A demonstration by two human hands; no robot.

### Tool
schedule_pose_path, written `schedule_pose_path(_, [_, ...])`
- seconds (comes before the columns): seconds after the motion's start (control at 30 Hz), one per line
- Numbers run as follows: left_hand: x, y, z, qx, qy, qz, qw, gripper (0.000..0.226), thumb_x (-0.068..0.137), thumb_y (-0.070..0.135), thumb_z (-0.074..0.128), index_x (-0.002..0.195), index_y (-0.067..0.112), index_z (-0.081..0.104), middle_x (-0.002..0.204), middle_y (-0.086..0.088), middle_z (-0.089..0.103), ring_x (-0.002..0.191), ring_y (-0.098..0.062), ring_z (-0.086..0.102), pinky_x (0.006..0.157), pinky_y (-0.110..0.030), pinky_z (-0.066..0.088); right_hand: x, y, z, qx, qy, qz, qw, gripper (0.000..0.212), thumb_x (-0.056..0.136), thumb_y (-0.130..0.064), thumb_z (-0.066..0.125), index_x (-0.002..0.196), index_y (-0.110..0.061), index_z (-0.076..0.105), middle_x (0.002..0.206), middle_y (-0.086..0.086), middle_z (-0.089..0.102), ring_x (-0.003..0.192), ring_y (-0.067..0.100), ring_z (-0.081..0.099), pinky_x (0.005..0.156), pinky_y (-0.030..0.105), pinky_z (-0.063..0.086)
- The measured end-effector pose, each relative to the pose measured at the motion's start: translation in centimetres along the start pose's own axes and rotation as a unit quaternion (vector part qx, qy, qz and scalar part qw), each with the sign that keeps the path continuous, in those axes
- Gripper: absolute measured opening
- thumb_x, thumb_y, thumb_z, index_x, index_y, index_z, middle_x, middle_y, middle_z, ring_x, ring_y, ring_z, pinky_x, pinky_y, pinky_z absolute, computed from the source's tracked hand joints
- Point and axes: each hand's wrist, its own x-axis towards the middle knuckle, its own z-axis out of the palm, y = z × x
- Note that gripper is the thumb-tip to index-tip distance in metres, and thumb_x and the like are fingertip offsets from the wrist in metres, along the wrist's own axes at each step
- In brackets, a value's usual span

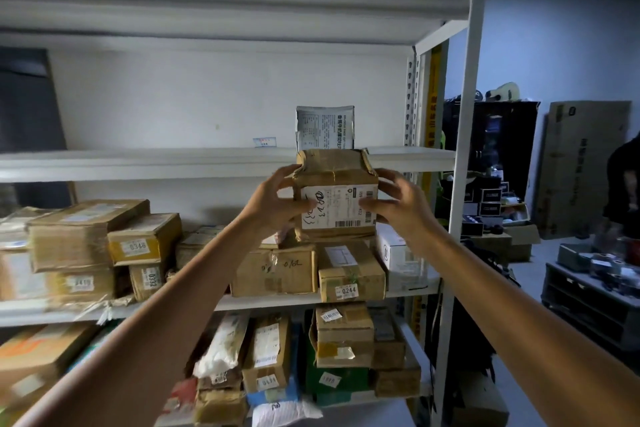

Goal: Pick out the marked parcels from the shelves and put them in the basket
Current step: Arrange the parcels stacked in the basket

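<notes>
A brown cardboard parcel (334,177) with a white label scrawled in black marker is held up in front of the white shelves (145,163). My left hand (277,199) grips its left side, thumb on the label face. My right hand (398,201) grips its right side with curled fingers. The parcel hovers just above the stacked boxes on the middle shelf. No basket is in view.
A grey printed packet (325,126) stands on the upper shelf behind the parcel. Several taped boxes with number stickers (346,274) fill the middle and lower shelves. At right, a floor area holds a dark cabinet (491,149), boxes and a person's dark sleeve (623,184).
</notes>
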Motion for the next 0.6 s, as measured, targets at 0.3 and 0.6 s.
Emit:
schedule_pose_path(0.3, [0.7, 4.5, -7.9, 0.034, 0.057, 0.019, 0.998, 0.073, 0.079, -0.007, 0.075, 0.142, 0.015, 0.046, 0.124, -0.006, 0.062, 0.106, -0.025, 0.064, 0.075, -0.037, 0.062, 4.9, -3.7, 7.1, 0.053, -0.055, -0.039, 0.996, 0.047, 0.081, 0.006, 0.072, 0.115, -0.023, 0.057, 0.118, 0.006, 0.068, 0.109, 0.023, 0.067, 0.08, 0.044, 0.061])
schedule_pose_path(0.6, [4.7, 4.5, -16.9, 0.049, 0.06, 0.044, 0.996, 0.064, 0.081, -0.001, 0.075, 0.137, 0.02, 0.051, 0.123, -0.007, 0.064, 0.108, -0.025, 0.066, 0.083, -0.046, 0.06, 11.2, -5.1, 15.2, 0.003, -0.046, -0.084, 0.995, 0.047, 0.081, 0.001, 0.075, 0.122, -0.016, 0.057, 0.115, 0.005, 0.071, 0.106, 0.021, 0.068, 0.077, 0.044, 0.062])
